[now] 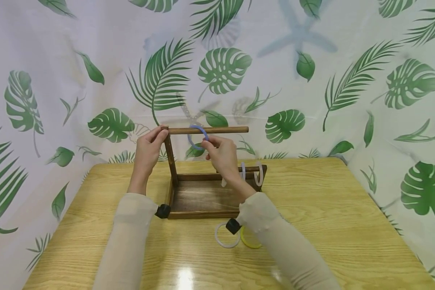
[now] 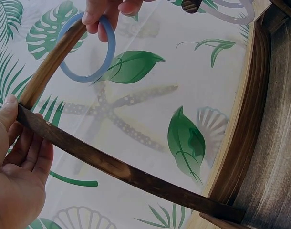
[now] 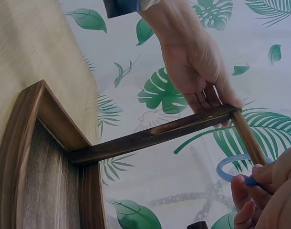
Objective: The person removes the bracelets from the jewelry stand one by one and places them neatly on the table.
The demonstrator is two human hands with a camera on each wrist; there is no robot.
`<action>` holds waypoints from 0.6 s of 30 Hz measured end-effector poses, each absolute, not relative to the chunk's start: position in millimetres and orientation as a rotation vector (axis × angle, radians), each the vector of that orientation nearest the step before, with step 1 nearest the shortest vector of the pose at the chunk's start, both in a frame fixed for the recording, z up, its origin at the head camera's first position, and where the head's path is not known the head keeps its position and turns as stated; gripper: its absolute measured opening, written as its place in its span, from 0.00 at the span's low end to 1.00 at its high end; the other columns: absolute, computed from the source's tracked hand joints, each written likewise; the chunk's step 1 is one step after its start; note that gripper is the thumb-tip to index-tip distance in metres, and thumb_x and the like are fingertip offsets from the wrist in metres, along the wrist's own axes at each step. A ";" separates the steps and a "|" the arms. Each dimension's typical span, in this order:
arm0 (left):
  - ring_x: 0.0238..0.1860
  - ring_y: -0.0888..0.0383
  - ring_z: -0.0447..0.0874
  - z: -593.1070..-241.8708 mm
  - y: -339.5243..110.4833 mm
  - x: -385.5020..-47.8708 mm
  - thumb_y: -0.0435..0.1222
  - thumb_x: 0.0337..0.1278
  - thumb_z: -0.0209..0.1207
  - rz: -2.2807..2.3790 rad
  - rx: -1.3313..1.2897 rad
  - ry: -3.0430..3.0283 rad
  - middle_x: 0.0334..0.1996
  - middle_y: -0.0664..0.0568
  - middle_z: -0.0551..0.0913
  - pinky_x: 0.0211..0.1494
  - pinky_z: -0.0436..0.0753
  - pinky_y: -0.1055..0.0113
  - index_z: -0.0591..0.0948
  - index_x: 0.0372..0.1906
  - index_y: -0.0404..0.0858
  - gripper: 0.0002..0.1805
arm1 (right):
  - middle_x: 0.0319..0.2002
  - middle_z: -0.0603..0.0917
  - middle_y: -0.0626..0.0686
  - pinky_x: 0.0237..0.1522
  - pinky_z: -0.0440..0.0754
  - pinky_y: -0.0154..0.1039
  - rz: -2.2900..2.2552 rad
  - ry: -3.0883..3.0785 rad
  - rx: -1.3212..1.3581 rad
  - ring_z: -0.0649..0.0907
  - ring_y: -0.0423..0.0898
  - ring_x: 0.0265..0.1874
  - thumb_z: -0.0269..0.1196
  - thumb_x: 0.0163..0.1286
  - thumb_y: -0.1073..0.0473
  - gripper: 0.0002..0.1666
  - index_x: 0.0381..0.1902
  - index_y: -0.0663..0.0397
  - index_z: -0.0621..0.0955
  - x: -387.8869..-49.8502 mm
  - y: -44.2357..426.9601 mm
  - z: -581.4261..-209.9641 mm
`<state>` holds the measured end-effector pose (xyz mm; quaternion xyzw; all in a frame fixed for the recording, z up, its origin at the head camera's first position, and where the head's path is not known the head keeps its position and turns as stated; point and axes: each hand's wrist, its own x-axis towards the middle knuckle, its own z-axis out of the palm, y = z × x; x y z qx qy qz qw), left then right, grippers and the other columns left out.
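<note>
A person's left hand (image 1: pixel 147 151) grips the top corner of a wooden stand (image 1: pixel 203 215), thumb and fingers closed about the joint of post (image 1: pixel 171 159) and upper bar (image 1: pixel 226 129), while the right hand (image 1: pixel 222 155) pinches a blue ring (image 2: pixel 83 78) that encircles that bar partway along. Pale rings (image 1: pixel 260 181) hang from a lower bar (image 1: pixel 251 169) at right. A clear ring (image 1: pixel 226 246) and a yellow ring (image 1: pixel 251 246) lie on the table (image 1: pixel 311 193) in front, near the right sleeve (image 1: pixel 266 215).
</note>
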<state>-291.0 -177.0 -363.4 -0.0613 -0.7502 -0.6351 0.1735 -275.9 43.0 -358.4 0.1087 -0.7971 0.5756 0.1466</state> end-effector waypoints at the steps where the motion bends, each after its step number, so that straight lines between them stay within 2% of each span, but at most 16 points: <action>1: 0.66 0.48 0.78 -363.4 -177.1 -290.9 0.44 0.76 0.60 -1.799 -0.172 -2.129 0.65 0.41 0.80 0.71 0.74 0.58 0.81 0.66 0.34 0.24 | 0.35 0.90 0.57 0.10 0.60 0.31 1.653 -2.297 0.312 0.83 0.42 0.17 0.67 0.74 0.60 0.11 0.46 0.61 0.90 -275.9 43.9 -358.3; 12: 0.64 0.48 0.79 -362.6 -176.5 -288.7 0.44 0.76 0.60 -1.806 -0.166 -2.126 0.64 0.41 0.80 0.69 0.75 0.58 0.81 0.66 0.34 0.23 | 0.36 0.90 0.59 0.11 0.61 0.30 1.656 -2.306 0.297 0.83 0.41 0.18 0.66 0.75 0.61 0.11 0.46 0.63 0.90 -276.4 52.6 -357.5; 18: 0.65 0.47 0.79 -362.0 -176.0 -288.9 0.44 0.76 0.60 -1.801 -0.165 -2.126 0.64 0.41 0.81 0.70 0.75 0.58 0.81 0.66 0.34 0.24 | 0.33 0.90 0.56 0.11 0.60 0.31 1.642 -2.323 0.280 0.82 0.42 0.18 0.66 0.75 0.59 0.11 0.46 0.61 0.90 -275.3 56.6 -356.8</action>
